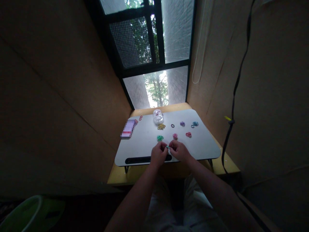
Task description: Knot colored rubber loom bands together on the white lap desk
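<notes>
Both of my hands are together over the near part of a white folding lap table (140,145). My left hand (159,152) and my right hand (178,150) pinch a small green hair tie (167,147) between their fingertips. Just beyond my left hand lies a pile of green hair ties (160,138). A pink pile (175,136) sits beyond my right hand, with a red pile (188,134) to its right. Farther back are yellow hair ties (161,127), a dark one (172,125), a purple pile (182,123) and a blue pile (195,123).
A clear plastic jar (158,117) lies at the table's back. On the left edge is a blurred-out phone-like object (128,129), with orange-red hair ties (140,118) nearby. A black slot (137,159) runs along the front. A dark strap (233,96) hangs at right.
</notes>
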`<state>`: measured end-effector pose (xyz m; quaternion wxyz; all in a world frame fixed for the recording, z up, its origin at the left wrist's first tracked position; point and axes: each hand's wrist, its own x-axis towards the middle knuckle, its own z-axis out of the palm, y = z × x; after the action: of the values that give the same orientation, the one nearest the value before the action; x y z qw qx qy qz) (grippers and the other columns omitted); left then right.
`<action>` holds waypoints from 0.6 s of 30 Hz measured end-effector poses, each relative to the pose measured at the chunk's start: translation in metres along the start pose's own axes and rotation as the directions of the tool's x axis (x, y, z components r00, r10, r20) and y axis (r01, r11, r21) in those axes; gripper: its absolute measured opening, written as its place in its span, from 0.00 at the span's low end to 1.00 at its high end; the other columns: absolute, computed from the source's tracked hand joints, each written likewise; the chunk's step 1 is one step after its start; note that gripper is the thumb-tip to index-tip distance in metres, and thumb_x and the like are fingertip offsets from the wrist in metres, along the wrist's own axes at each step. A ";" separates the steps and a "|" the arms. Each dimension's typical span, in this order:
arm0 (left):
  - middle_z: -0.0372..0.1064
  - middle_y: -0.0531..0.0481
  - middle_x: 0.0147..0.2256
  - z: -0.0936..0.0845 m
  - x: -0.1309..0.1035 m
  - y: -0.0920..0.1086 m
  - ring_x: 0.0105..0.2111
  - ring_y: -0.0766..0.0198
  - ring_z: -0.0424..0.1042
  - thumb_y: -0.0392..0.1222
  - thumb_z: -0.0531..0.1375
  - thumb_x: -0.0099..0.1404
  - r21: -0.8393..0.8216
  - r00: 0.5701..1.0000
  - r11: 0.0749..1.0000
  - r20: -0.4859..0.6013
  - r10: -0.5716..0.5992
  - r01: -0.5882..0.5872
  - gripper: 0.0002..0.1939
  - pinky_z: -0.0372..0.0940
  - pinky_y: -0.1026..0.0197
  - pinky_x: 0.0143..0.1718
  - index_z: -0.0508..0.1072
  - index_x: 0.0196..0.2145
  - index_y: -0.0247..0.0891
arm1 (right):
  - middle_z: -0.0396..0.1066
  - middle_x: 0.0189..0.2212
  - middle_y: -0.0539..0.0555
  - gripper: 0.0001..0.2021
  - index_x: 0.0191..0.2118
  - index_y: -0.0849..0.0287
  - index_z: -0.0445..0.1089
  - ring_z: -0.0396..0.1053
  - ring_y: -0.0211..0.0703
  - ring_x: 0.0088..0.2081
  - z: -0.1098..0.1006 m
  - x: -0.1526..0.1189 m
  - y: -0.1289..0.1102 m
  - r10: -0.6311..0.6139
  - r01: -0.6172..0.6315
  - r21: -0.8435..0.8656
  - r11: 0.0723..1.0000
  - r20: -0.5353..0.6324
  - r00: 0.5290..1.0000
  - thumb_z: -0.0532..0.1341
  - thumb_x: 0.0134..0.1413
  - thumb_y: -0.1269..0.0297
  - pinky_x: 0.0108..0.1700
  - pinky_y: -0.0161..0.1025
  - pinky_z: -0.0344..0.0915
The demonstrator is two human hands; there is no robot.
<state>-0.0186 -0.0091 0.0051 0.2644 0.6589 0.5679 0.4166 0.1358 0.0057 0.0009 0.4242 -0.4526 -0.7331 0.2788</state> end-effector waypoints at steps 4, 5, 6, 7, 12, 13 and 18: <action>0.67 0.56 0.25 0.000 0.001 0.001 0.25 0.69 0.65 0.41 0.58 0.59 0.006 1.000 1.000 -0.008 -0.012 0.012 0.05 0.58 0.66 0.29 0.70 0.31 0.38 | 0.63 0.20 0.46 0.02 0.30 0.58 0.66 0.60 0.34 0.22 0.000 0.000 0.000 0.001 -0.001 0.015 1.000 0.001 1.000 0.57 0.49 0.68 0.26 0.31 0.56; 0.67 0.56 0.24 0.000 0.001 0.000 0.25 0.69 0.65 0.41 0.58 0.59 0.006 1.000 1.000 -0.009 -0.013 0.013 0.05 0.58 0.66 0.29 0.70 0.31 0.38 | 0.63 0.20 0.46 0.02 0.30 0.58 0.66 0.60 0.34 0.22 0.000 0.000 0.000 0.001 -0.001 0.016 1.000 -0.001 1.000 0.57 0.49 0.68 0.25 0.31 0.56; 0.67 0.56 0.24 0.000 0.002 0.000 0.25 0.69 0.65 0.42 0.58 0.59 0.006 1.000 1.000 -0.008 -0.013 0.013 0.05 0.58 0.66 0.29 0.70 0.31 0.38 | 0.63 0.20 0.45 0.02 0.30 0.58 0.66 0.60 0.34 0.22 0.000 0.000 -0.001 0.002 -0.002 0.014 1.000 -0.003 1.000 0.57 0.49 0.68 0.26 0.31 0.56; 0.67 0.56 0.24 0.000 0.002 0.000 0.25 0.69 0.65 0.42 0.58 0.59 0.005 1.000 1.000 -0.008 -0.013 0.013 0.05 0.58 0.66 0.29 0.71 0.31 0.38 | 0.63 0.20 0.45 0.02 0.30 0.58 0.66 0.60 0.34 0.22 0.001 0.000 -0.001 0.003 -0.003 0.009 1.000 -0.005 1.000 0.58 0.49 0.68 0.26 0.31 0.56; 0.70 0.54 0.25 0.000 0.002 -0.001 0.25 0.68 0.67 0.43 0.58 0.60 -0.022 1.000 1.000 0.007 -0.020 0.020 0.07 0.59 0.66 0.29 0.73 0.32 0.38 | 0.63 0.20 0.46 0.02 0.29 0.58 0.66 0.60 0.34 0.22 0.001 0.000 -0.002 0.009 -0.009 -0.014 1.000 -0.016 1.000 0.57 0.50 0.67 0.26 0.31 0.55; 0.70 0.54 0.25 -0.001 0.002 0.000 0.25 0.68 0.67 0.43 0.57 0.61 -0.031 1.000 0.999 0.016 -0.021 0.022 0.08 0.59 0.65 0.30 0.74 0.33 0.38 | 0.63 0.20 0.46 0.03 0.29 0.58 0.66 0.60 0.34 0.22 0.001 0.001 -0.003 0.010 -0.010 -0.021 1.000 -0.020 1.000 0.57 0.50 0.67 0.26 0.31 0.55; 0.72 0.52 0.26 -0.001 0.001 0.001 0.26 0.67 0.69 0.45 0.56 0.62 -0.077 0.999 0.997 0.048 -0.015 0.018 0.10 0.61 0.65 0.30 0.75 0.33 0.38 | 0.63 0.20 0.46 0.04 0.27 0.58 0.65 0.60 0.35 0.22 0.001 0.001 -0.004 0.026 -0.029 -0.056 0.998 -0.048 0.999 0.57 0.51 0.67 0.26 0.32 0.54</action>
<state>-0.0190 -0.0085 0.0073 0.3064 0.6531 0.5503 0.4205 0.1329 0.0052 0.0042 0.4244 -0.4810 -0.7242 0.2530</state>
